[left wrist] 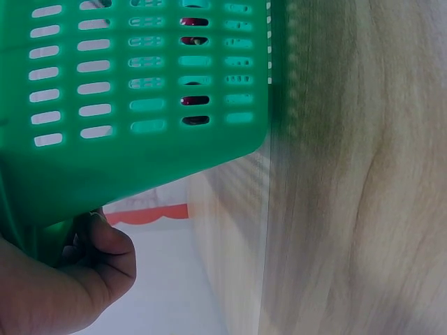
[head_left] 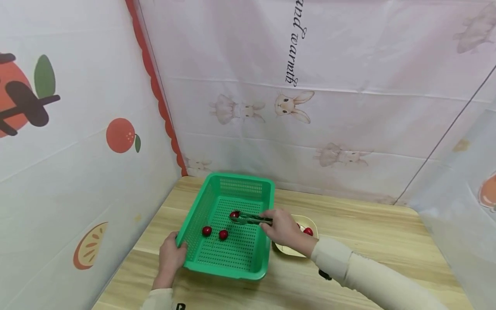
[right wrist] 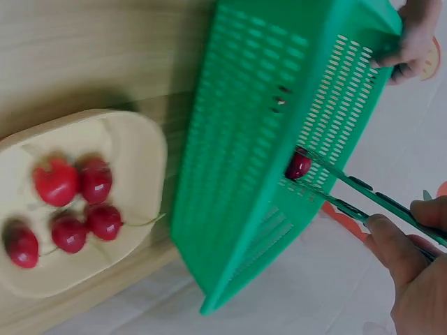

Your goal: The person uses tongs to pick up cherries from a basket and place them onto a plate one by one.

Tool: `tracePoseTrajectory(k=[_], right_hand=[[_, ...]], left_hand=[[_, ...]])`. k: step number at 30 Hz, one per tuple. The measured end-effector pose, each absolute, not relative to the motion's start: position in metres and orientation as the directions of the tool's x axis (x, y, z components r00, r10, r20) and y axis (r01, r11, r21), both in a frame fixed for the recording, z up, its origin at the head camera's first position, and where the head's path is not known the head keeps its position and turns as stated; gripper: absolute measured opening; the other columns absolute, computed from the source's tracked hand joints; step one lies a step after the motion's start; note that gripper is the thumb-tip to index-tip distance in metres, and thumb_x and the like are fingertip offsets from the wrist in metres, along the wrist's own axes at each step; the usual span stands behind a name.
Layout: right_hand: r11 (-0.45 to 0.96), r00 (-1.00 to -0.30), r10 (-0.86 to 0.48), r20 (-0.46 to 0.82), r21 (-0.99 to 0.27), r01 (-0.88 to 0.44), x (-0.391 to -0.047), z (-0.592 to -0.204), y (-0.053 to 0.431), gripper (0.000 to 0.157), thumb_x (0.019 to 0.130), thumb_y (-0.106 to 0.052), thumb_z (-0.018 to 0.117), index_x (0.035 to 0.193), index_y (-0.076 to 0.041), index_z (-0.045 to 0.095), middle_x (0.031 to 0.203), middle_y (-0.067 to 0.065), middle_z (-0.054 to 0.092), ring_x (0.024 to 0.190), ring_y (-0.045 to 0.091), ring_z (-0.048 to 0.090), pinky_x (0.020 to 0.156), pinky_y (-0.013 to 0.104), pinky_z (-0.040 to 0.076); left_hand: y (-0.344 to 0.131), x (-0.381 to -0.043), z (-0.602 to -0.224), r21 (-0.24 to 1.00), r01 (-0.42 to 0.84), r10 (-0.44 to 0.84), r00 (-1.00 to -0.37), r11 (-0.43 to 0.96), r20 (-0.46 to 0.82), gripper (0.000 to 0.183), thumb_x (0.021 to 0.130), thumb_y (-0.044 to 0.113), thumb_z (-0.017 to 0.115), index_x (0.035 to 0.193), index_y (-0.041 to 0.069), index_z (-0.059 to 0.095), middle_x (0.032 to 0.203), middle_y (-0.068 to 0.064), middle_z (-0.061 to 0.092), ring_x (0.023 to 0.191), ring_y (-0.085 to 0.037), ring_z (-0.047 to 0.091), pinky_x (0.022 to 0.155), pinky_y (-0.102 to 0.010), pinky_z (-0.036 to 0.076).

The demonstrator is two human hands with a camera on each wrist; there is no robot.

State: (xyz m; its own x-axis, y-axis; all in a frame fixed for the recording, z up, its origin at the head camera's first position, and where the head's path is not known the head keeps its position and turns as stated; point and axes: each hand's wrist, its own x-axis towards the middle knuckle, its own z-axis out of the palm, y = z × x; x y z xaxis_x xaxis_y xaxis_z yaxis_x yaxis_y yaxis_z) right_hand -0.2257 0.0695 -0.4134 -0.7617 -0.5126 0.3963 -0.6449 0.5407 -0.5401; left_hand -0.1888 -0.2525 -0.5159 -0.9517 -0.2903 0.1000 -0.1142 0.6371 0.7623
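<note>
My right hand (head_left: pixel 282 227) holds dark green tongs (head_left: pixel 249 218) over the inside of a green perforated basket (head_left: pixel 224 271). Between the tong tips is a red cherry (right wrist: pixel 298 165), seen in the right wrist view. Two more cherries lie on the basket floor, one cherry (head_left: pixel 207 231) near the left wall and another cherry (head_left: pixel 223 234) beside it. My left hand (head_left: pixel 172 254) grips the basket's rim at its near left side; in the left wrist view its fingers curl at the rim.
Right of the basket, partly behind my right forearm, stands a pale yellow dish (right wrist: pixel 140 150) with several cherries (right wrist: pixel 68 232) in it. Everything rests on a wood-grain table (head_left: pixel 364 232). Printed cloth walls (head_left: pixel 310 137) rise at the back and both sides.
</note>
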Motion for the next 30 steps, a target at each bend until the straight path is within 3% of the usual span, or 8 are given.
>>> tracePoseTrajectory(k=[3, 7, 10, 20, 25, 30], right_hand=[[0.510, -0.715, -0.525, 0.461, -0.503, -0.698, -0.220, -0.420, 0.080, 0.019, 0.079, 0.000, 0.066, 0.096, 0.008, 0.068, 0.073, 0.012, 0.066, 0.036, -0.006, 0.023, 0.033, 0.014, 0.026], [0.471, -0.652, -0.511, 0.561, -0.452, -0.758, -0.214, -0.426, 0.092, 0.016, 0.075, 0.002, 0.069, 0.090, 0.006, 0.069, 0.081, 0.013, 0.069, 0.049, -0.001, 0.048, 0.043, 0.013, 0.040], [0.455, -0.618, -0.483, 0.621, -0.425, -0.783, -0.210, -0.429, 0.102, 0.017, 0.071, 0.004, 0.072, 0.087, 0.006, 0.069, 0.078, 0.011, 0.068, 0.056, 0.004, 0.056, 0.047, 0.013, 0.043], [0.400, -0.598, -0.387, 0.702, -0.456, -0.795, -0.186, -0.437, 0.134, 0.023, 0.067, 0.007, 0.074, 0.090, 0.004, 0.069, 0.073, 0.007, 0.068, 0.048, -0.005, 0.046, 0.039, 0.011, 0.037], [0.397, -0.560, -0.336, 0.757, -0.425, -0.814, -0.170, -0.443, 0.148, 0.026, 0.066, 0.008, 0.073, 0.091, 0.002, 0.069, 0.075, 0.010, 0.068, 0.050, -0.003, 0.047, 0.040, 0.011, 0.037], [0.402, -0.567, -0.254, 0.783, -0.448, -0.799, -0.156, -0.451, 0.160, 0.028, 0.065, 0.010, 0.073, 0.091, 0.003, 0.069, 0.075, 0.012, 0.068, 0.052, 0.001, 0.053, 0.042, 0.011, 0.041]], left_hand=[[-0.253, -0.189, -0.515, 0.758, -0.115, -0.292, -0.951, 0.641, 0.102, 0.037, 0.086, -0.002, 0.053, 0.120, -0.016, 0.047, 0.101, -0.032, 0.057, 0.085, -0.039, 0.057, 0.070, -0.050, 0.049], [-0.252, -0.189, -0.513, 0.756, -0.113, -0.291, -0.951, 0.645, 0.106, 0.037, 0.086, -0.002, 0.053, 0.119, -0.016, 0.047, 0.101, -0.032, 0.057, 0.086, -0.039, 0.057, 0.071, -0.051, 0.048], [-0.251, -0.189, -0.512, 0.759, -0.113, -0.287, -0.953, 0.642, 0.101, 0.037, 0.086, -0.002, 0.052, 0.119, -0.017, 0.047, 0.101, -0.032, 0.056, 0.086, -0.039, 0.057, 0.071, -0.050, 0.048], [-0.251, -0.189, -0.511, 0.755, -0.118, -0.294, -0.950, 0.645, 0.103, 0.037, 0.086, -0.001, 0.053, 0.120, -0.017, 0.047, 0.103, -0.033, 0.056, 0.088, -0.041, 0.056, 0.073, -0.052, 0.047], [-0.250, -0.190, -0.510, 0.756, -0.118, -0.291, -0.952, 0.644, 0.099, 0.038, 0.086, -0.001, 0.053, 0.120, -0.017, 0.046, 0.103, -0.032, 0.056, 0.088, -0.041, 0.056, 0.073, -0.052, 0.047], [-0.251, -0.189, -0.511, 0.758, -0.128, -0.292, -0.953, 0.640, 0.085, 0.037, 0.087, -0.002, 0.053, 0.120, -0.017, 0.046, 0.104, -0.033, 0.056, 0.089, -0.040, 0.056, 0.074, -0.052, 0.047]])
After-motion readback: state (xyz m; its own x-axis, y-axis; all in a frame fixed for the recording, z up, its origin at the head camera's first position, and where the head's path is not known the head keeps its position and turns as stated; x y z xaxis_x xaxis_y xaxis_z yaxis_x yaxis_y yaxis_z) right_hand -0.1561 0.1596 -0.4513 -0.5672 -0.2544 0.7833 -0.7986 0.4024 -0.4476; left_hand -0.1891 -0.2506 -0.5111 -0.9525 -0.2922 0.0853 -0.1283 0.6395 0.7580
